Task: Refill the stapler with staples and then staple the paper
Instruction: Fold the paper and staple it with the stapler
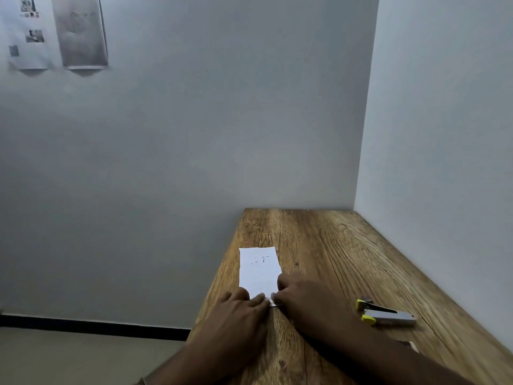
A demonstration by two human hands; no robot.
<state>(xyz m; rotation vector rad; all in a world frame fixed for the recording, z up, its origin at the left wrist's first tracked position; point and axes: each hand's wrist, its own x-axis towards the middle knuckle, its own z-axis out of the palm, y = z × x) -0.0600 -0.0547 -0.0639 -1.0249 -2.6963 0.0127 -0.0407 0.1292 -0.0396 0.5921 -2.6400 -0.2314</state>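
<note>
A white slip of paper (258,269) lies on the wooden table (333,245), its long side running away from me. My left hand (238,309) rests flat on the paper's near left corner, fingers straight. My right hand (302,297) covers the near right corner, fingers bent over the paper's edge; whether it pinches the paper is hidden. The stapler (385,314), grey metal with yellow ends, lies on the table to the right of both hands, apart from them.
The table stands in a corner, with grey walls behind it and on its right. Its left edge drops to the floor. A small pale object (410,345) lies near my right forearm. Printed sheets (55,31) hang on the wall at the upper left.
</note>
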